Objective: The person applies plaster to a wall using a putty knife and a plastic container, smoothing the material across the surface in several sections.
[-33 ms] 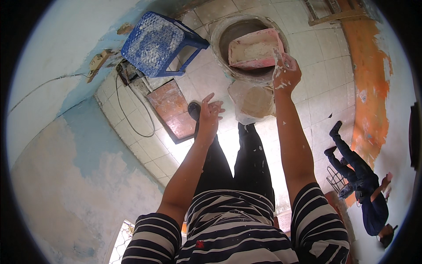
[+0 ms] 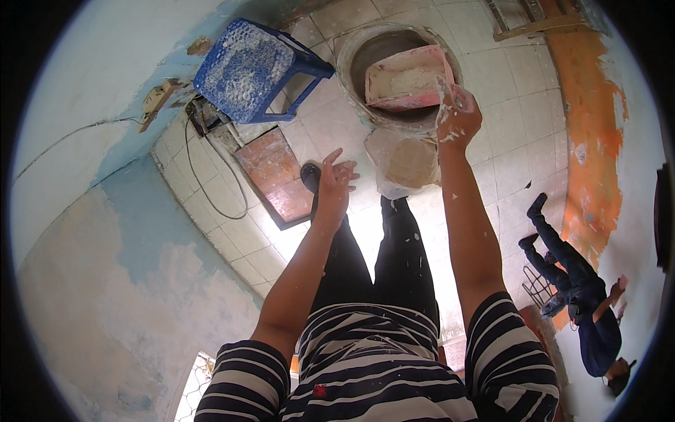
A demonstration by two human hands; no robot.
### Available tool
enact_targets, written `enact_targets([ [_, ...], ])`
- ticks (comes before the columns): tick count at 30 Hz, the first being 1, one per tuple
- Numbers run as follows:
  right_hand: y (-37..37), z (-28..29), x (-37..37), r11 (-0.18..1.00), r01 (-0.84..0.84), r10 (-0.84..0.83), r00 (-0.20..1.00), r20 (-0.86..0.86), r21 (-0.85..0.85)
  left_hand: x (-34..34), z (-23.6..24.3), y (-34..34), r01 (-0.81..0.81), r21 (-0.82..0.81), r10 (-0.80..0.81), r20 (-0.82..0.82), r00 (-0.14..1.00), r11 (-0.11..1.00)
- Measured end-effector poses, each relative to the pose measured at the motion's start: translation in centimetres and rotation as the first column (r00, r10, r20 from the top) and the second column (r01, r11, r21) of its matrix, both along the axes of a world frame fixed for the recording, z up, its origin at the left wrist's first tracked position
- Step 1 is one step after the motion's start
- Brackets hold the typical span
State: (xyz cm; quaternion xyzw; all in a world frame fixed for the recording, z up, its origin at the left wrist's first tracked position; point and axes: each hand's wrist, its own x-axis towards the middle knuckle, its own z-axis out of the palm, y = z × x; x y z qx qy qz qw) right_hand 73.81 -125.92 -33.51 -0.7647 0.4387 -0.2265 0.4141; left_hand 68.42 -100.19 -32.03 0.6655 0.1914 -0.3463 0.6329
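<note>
My right hand (image 2: 459,118), smeared with white plaster, is closed on the right end of a pink rectangular tub (image 2: 401,105). Whitish powder or paste coats the inside of this tub, which is over a round grey basin (image 2: 358,60); I cannot tell whether it rests on it. My left hand (image 2: 337,181) holds nothing, its fingers apart, above the floor near my dark shoe (image 2: 309,176). Between my hands, close to the basin, lies a translucent plastic bag (image 2: 404,165) with something beige in it.
A blue plastic stool (image 2: 246,70) crusted with white stands by the left wall. Near it are a reddish-brown board (image 2: 275,176), a cable (image 2: 200,179) and a wall socket box (image 2: 158,98). Another person (image 2: 580,295) in dark clothes is at the right wall. Pale tiles (image 2: 517,119) cover the floor.
</note>
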Motion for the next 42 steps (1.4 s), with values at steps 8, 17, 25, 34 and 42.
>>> enact_targets([
  [8, -2.2, -3.8, -2.6, 0.957, -0.061, -0.040, 0.940, 0.338, 0.282, 0.4, 0.1, 0.3, -0.005, -0.093, 0.004, -0.011, 1.000, 0.996],
  [17, 0.3, 6.2, -6.5, 0.824, -0.212, -0.077, 0.876, 0.475, 0.525, 0.9, 3.8, -0.2, 0.004, -0.192, -0.012, -0.041, 0.999, 0.981],
  [25, 1.7, 18.6, -12.6, 0.700, -0.339, 0.011, 0.886, 0.464, 0.629, -1.3, 18.2, -1.8, -0.098, -0.724, 0.128, -0.014, 0.992, 0.683],
  [34, 3.1, 29.0, -15.2, 0.457, -0.563, 0.197, 0.819, 0.540, 0.688, -7.5, 28.5, 0.7, -0.313, -0.729, 0.373, -0.085, 0.924, 0.609],
  [42, 5.8, 38.6, -14.9, 0.510, -0.756, 0.521, 0.651, 0.552, 0.410, -10.9, 33.3, 3.1, -0.361, -0.795, 0.455, -0.122, 0.882, 0.487],
])
